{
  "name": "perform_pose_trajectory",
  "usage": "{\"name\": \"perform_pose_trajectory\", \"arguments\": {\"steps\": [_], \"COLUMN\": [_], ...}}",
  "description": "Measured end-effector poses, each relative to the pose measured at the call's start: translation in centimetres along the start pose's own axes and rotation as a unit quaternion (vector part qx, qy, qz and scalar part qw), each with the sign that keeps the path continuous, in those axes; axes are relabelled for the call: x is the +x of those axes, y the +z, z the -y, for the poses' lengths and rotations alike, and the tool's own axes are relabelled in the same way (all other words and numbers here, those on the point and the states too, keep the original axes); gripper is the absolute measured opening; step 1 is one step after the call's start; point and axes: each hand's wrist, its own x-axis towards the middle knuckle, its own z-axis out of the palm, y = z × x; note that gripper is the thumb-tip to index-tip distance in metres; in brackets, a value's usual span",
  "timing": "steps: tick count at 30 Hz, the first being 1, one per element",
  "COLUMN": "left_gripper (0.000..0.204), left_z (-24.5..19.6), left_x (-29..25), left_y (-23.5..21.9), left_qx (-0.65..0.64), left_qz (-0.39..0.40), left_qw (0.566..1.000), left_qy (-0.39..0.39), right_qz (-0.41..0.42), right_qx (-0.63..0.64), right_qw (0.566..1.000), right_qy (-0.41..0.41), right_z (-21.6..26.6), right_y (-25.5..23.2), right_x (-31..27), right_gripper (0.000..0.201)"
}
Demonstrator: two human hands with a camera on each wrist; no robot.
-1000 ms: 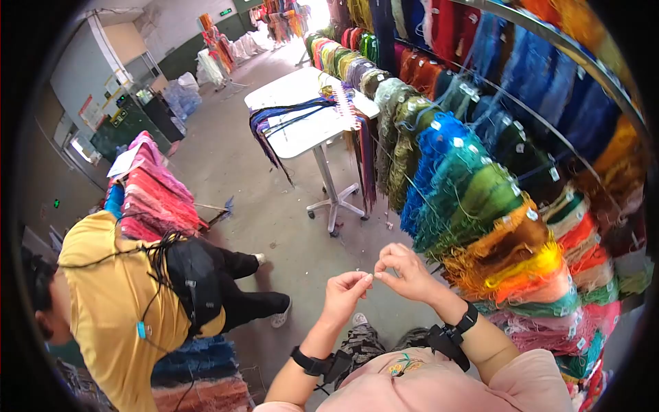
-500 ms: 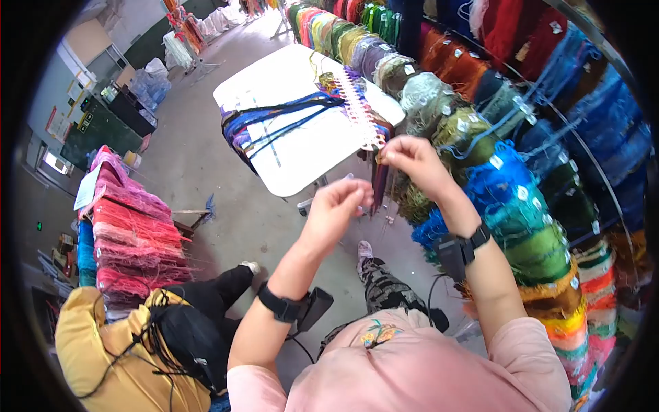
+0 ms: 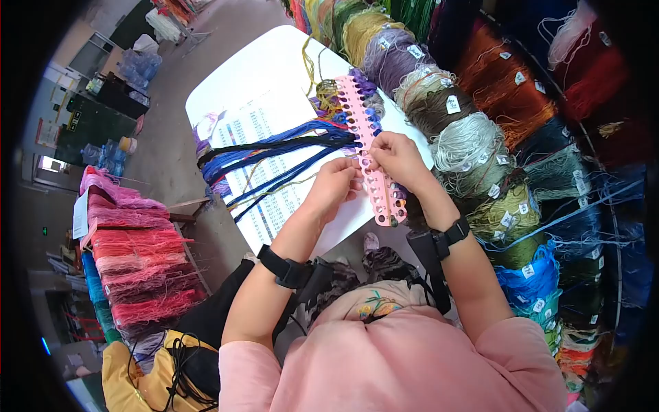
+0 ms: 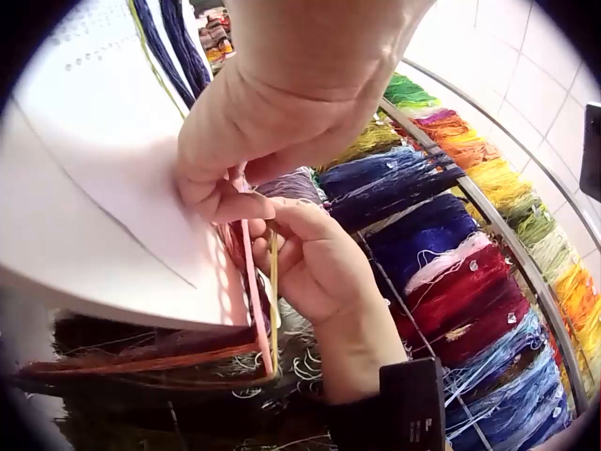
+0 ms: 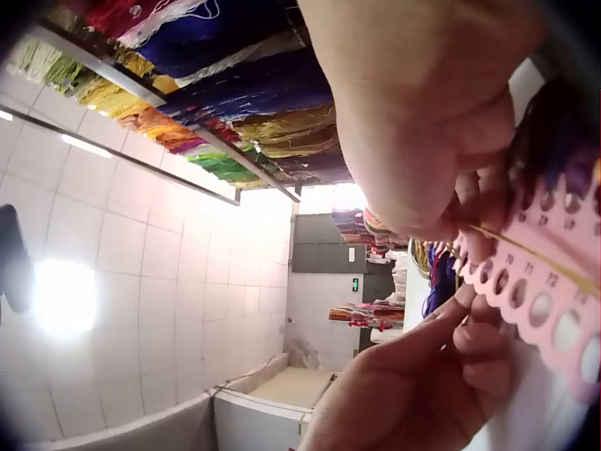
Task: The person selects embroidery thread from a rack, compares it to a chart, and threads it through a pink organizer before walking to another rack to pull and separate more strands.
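Note:
A pink thread card [image 3: 376, 187] with numbered holes down its edges lies at the side of a white table. My right hand [image 3: 399, 159] is over its middle, pinching a yellow thread [image 5: 540, 254] that runs along the card's face in the right wrist view. From the other side, my left hand [image 3: 331, 191] meets it, thumb and fingertips pinching at the card's edge by the same thread. The fingertips partly hide the hole between them. Blue and black thread bundles [image 3: 274, 145] hang from the card's upper holes and stretch left across the table.
A printed chart [image 3: 264, 199] lies on the white table [image 3: 226, 82]. Racks of coloured yarn skeins [image 3: 473, 141] stand close on the right. Pink and red skeins [image 3: 130, 233] hang at left, near a person in a yellow top [image 3: 123, 367].
I have come forward to the table. Both hands, earlier together in the air and then apart, are now at the thread card. The other person has dropped lower in view.

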Motion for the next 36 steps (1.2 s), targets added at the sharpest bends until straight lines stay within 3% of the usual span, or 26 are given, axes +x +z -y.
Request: {"name": "perform_pose_trajectory", "arguments": {"steps": [5,12,18,25,28,30,36], "left_gripper": [0.014,0.006,0.004,0.005,0.007,0.009,0.011], "left_z": [-1.5,-1.9,-2.1,-2.1,-2.4,-2.4,-1.9], "left_x": [1.3,2.9,2.8,3.1,3.0,3.2,3.5], "left_y": [-0.6,-1.5,-1.8,-2.0,-1.9,-2.0,-1.8], "left_qx": [0.009,0.009,-0.02,-0.044,-0.05,-0.051,-0.003], "left_qz": [0.035,0.078,0.09,0.107,0.123,0.136,0.115], "left_qw": [0.999,0.997,0.996,0.993,0.991,0.989,0.993], "left_qy": [0.018,0.018,0.004,0.001,-0.011,-0.011,0.019], "right_qz": [0.015,0.069,0.101,0.116,0.094,0.088,0.06], "right_qx": [0.043,0.002,0.097,0.051,-0.032,-0.014,-0.063], "right_qw": [0.999,0.998,0.987,0.991,0.995,0.996,0.994], "right_qy": [0.011,-0.002,0.077,0.044,-0.013,-0.001,-0.065], "right_z": [0.2,0.8,-0.1,0.6,1.0,1.1,0.6], "right_y": [-0.7,-1.3,-1.7,-1.6,-1.7,-1.6,-1.4], "right_x": [0.4,0.9,1.3,1.8,2.0,1.9,1.8], "right_gripper": [0.008,0.006,0.006,0.007,0.011,0.012,0.011]}}
